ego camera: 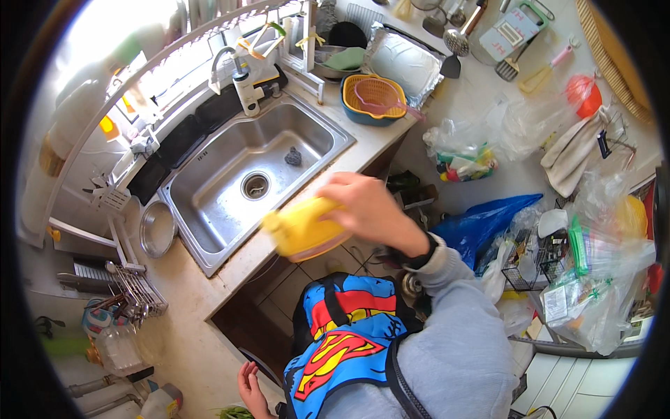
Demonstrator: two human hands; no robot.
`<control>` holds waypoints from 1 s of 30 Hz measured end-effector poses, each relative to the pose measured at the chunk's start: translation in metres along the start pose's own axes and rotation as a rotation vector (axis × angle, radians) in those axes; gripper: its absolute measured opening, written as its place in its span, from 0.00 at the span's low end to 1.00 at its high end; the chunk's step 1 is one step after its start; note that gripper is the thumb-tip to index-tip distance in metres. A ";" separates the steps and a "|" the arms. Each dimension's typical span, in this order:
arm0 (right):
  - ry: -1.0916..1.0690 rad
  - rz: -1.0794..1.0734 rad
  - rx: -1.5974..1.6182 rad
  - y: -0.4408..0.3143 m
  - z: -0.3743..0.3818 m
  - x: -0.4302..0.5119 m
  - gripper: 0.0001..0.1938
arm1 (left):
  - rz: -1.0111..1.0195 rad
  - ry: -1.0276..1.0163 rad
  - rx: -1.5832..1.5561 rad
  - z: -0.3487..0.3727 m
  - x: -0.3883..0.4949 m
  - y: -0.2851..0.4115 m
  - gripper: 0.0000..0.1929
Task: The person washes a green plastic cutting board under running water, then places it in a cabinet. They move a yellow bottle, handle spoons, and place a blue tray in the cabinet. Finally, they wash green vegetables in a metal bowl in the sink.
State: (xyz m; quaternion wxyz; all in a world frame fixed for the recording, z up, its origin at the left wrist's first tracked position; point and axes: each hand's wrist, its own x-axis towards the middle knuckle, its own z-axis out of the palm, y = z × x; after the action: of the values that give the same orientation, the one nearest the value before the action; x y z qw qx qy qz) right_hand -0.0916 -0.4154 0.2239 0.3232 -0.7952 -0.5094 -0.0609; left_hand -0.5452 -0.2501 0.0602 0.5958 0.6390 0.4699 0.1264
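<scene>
My right hand grips a yellow plastic bottle, held tilted over the front edge of the counter; both are slightly blurred. Behind the bottle lies a stainless steel sink, with a dark scouring pad on its floor to the right of the drain. My left hand is low in the view beside my apron, its fingers apart and nothing seen in them. Some green leaves show next to it at the bottom edge.
A faucet with a filter stands behind the sink. Nested plastic baskets sit at the counter's right end, and a metal bowl lies left of the sink. A cutlery rack is further left. Plastic bags hang on the right wall.
</scene>
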 end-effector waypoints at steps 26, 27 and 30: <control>-0.422 1.147 -0.216 0.397 0.158 -0.308 0.08 | -0.180 -0.454 0.433 0.263 0.121 0.118 0.16; -0.437 1.198 -0.226 0.406 0.173 -0.319 0.09 | -0.205 -0.470 0.457 0.270 0.129 0.118 0.16; -0.475 1.363 -0.199 0.433 0.216 -0.357 0.12 | -0.193 -0.531 0.544 0.293 0.156 0.106 0.15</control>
State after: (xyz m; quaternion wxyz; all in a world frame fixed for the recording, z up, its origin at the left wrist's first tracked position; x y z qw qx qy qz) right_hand 0.0571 -0.6839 -0.2929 0.0960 -0.9533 0.0505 0.2820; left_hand -0.2037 -0.3053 0.0161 0.5147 0.7368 0.3739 -0.2291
